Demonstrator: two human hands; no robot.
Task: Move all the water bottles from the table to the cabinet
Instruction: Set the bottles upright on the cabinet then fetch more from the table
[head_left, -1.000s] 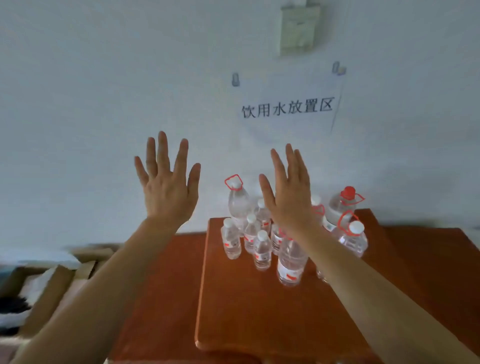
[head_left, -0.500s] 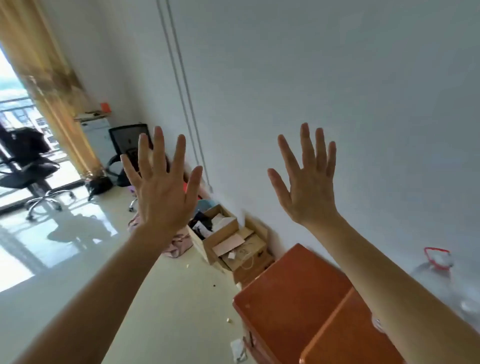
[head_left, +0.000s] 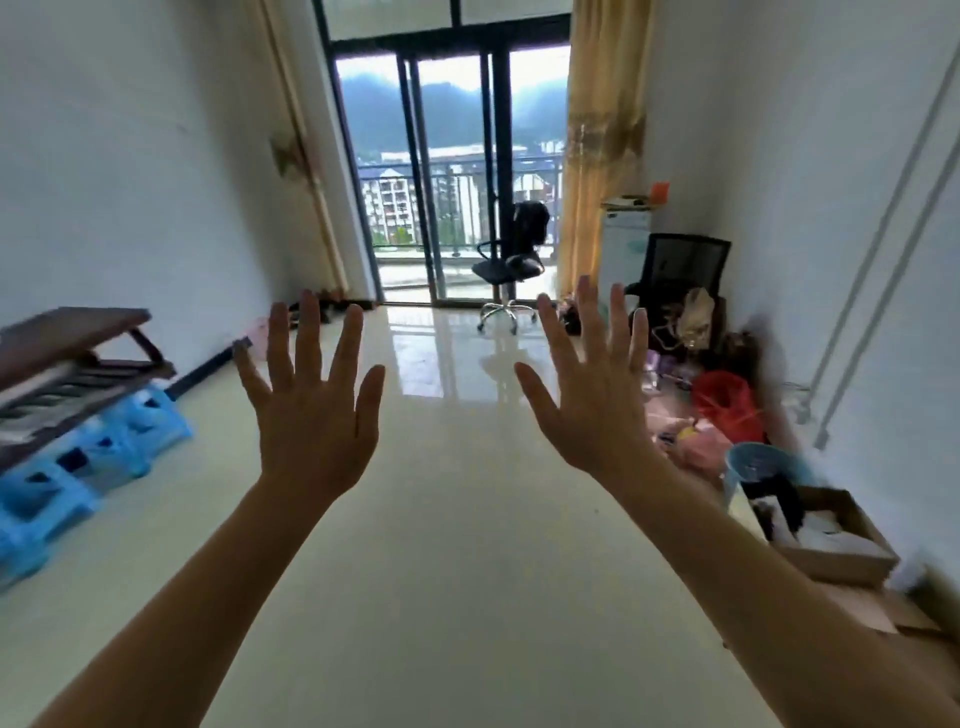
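1. The left hand (head_left: 311, 415) is raised in front of the camera with its back toward the viewer. Its fingers are straight and spread, so the grip is wide and holds nothing.
2. The right hand (head_left: 597, 410) is raised level with it in the same way. Its fingers are fanned out, and its grip is also wide and holds nothing.
3. An office chair (head_left: 506, 267) shows in the gap between the two hands, well beyond them. The left hand is to the chair's left and the right hand to its right.
4. The chair is black on a chrome wheeled base and stands on the glossy pale floor (head_left: 467, 571). A black backpack (head_left: 530, 221) sits against its backrest.
5. Just behind the chair is a dark-framed glass sliding door (head_left: 415, 171). A balcony rail, buildings and hills show through it.
6. To the right of the chair hangs a yellow curtain (head_left: 597, 156).
7. Past the curtain stands a white unit (head_left: 626, 244) with an orange thing (head_left: 661, 191) on top. A second black chair with a mesh back (head_left: 680, 270) stands beside it.
8. Along the right wall, nearer the camera than the office chair, lie a red bag (head_left: 727, 402), a blue basket (head_left: 753, 465) and an open cardboard box (head_left: 836, 540).
9. To the left of the office chair and nearer the camera, a dark wooden rack (head_left: 67, 353) rests on blue plastic stools (head_left: 88, 457) by the left wall.
10. Where the water bottles stand cannot be told from this view.
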